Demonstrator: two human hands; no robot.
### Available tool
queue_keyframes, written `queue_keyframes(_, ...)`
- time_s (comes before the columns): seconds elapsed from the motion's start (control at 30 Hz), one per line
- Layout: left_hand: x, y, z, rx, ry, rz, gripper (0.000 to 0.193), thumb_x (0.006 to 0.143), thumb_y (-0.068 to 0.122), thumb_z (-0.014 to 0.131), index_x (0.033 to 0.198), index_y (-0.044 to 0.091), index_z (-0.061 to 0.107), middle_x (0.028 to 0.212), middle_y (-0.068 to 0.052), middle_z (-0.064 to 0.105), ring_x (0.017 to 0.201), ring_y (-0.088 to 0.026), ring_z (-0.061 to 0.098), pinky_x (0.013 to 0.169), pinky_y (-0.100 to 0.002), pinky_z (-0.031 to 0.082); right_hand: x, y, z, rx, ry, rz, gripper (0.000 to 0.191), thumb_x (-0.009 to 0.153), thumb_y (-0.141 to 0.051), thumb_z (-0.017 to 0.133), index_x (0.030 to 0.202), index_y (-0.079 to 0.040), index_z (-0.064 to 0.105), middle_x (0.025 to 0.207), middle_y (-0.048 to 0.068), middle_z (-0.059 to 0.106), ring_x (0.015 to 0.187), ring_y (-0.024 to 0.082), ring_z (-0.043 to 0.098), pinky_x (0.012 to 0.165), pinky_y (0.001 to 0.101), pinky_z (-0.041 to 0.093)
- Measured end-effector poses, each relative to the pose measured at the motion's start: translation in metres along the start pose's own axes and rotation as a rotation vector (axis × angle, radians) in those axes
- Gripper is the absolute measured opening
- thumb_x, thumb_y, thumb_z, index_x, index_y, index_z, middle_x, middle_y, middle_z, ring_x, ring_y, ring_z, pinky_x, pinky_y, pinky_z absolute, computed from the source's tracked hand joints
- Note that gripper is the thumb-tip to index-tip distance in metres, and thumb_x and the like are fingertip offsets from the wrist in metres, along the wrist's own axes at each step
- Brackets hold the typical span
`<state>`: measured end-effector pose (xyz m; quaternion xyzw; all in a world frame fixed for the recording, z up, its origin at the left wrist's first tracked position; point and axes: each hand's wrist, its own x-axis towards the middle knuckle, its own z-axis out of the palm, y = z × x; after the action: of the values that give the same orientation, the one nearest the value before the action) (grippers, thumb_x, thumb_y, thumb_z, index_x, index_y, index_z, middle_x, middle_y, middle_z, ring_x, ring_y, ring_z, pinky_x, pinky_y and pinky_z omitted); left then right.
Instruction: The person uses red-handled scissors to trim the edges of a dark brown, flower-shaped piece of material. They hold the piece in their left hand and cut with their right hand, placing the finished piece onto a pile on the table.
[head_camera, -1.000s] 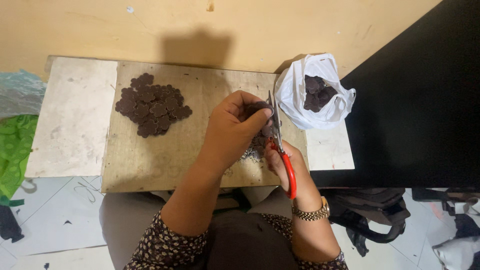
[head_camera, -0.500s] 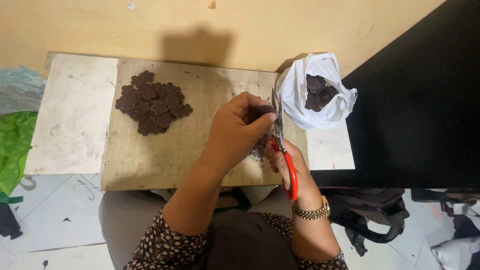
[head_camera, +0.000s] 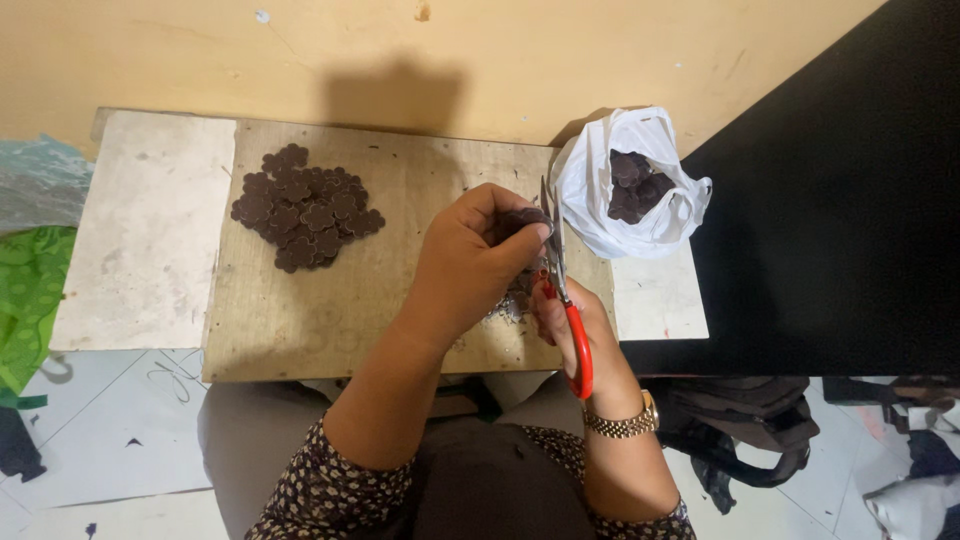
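1. Head view, hands: our left hand (head_camera: 470, 265) pinches a dark brown flower-shaped piece (head_camera: 520, 220) between thumb and fingertips, fingers curled close around it; our right hand (head_camera: 580, 325) is closed through the red handles of the scissors (head_camera: 562, 295), blades pointing up beside the piece
2. Head view, change: compared with a second ago, the left hand has turned slightly and lifted the piece nearer the blades, while the scissors sit a touch lower and more upright; we judge the trimming is going on around the piece's edge, not finished
3. Head view, bench: a pile of cut pieces (head_camera: 305, 205) lies on the wooden board (head_camera: 300, 320), well apart to the left of the hands, unchanged; small dark scraps (head_camera: 515, 300) lie under the hands
4. Head view, supply: the white plastic bag (head_camera: 600, 195) holding more dark pieces stands just beside the scissor tips, at the board's right end
5. Head view, edges: a green bag (head_camera: 25, 290) lies far left
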<state>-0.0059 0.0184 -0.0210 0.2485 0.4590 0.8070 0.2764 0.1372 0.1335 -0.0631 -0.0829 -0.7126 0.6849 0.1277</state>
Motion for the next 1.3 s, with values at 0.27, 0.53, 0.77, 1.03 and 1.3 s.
queue_keyframes(0.27, 0.0, 0.005, 0.001, -0.01, 0.017, 0.01, 0.019, 0.092, -0.003, 0.07, 0.108, -0.001, 0.062, 0.093, -0.005, 0.068, 0.079, -0.009, 0.066, 0.072, -0.025, 0.057, 0.001, 0.004, -0.001, 0.011, 0.007, 0.061, 0.053, 0.098, -0.06, 0.059, 0.097, -0.007, 0.056, 0.074, -0.007, 0.043, 0.064, 0.006, 0.038, 0.055, 0.0221, 0.033)
queue_keyframes(0.53, 0.0, 0.005, -0.002, 0.0, 0.053, 0.032, 0.034, 0.088, -0.001, 0.073, 0.118, 0.0, 0.059, 0.098, -0.005, 0.069, 0.087, -0.009, 0.067, 0.078, -0.024, 0.058, 0.004, 0.011, -0.001, 0.001, 0.013, 0.057, 0.05, 0.099, -0.057, 0.059, 0.094, -0.007, 0.055, 0.073, -0.006, 0.043, 0.061, 0.006, 0.038, 0.054, 0.0221, 0.033)
queue_keyframes(0.77, 0.006, -0.012, -0.004, 0.034, 0.013, -0.057, 0.023, 0.089, 0.009, 0.079, 0.107, 0.0, 0.068, 0.091, -0.003, 0.07, 0.08, -0.007, 0.064, 0.072, -0.022, 0.054, 0.004, 0.013, 0.005, 0.01, 0.087, -0.026, 0.049, 0.102, -0.056, 0.055, 0.098, -0.007, 0.055, 0.077, -0.005, 0.046, 0.064, 0.006, 0.041, 0.055, 0.0227, 0.034)
queue_keyframes(1.03, 0.002, -0.011, 0.0, 0.072, 0.076, -0.047, 0.017, 0.093, 0.015, 0.075, 0.096, -0.001, 0.072, 0.081, 0.0, 0.071, 0.071, -0.004, 0.06, 0.063, -0.022, 0.05, 0.003, 0.015, 0.006, -0.106, 0.061, -0.05, 0.047, 0.106, -0.052, 0.048, 0.105, -0.006, 0.057, 0.079, -0.004, 0.05, 0.068, 0.008, 0.046, 0.06, 0.0234, 0.04)
queue_keyframes(1.3, -0.002, 0.0, -0.002, 0.1, 0.006, -0.02, 0.015, 0.091, 0.013, 0.075, 0.098, 0.0, 0.073, 0.083, 0.001, 0.071, 0.073, -0.003, 0.061, 0.065, -0.021, 0.051, 0.001, 0.005, 0.007, -0.02, -0.026, -0.077, 0.05, 0.105, -0.054, 0.051, 0.113, -0.004, 0.054, 0.088, -0.003, 0.049, 0.076, 0.008, 0.046, 0.065, 0.0243, 0.041)
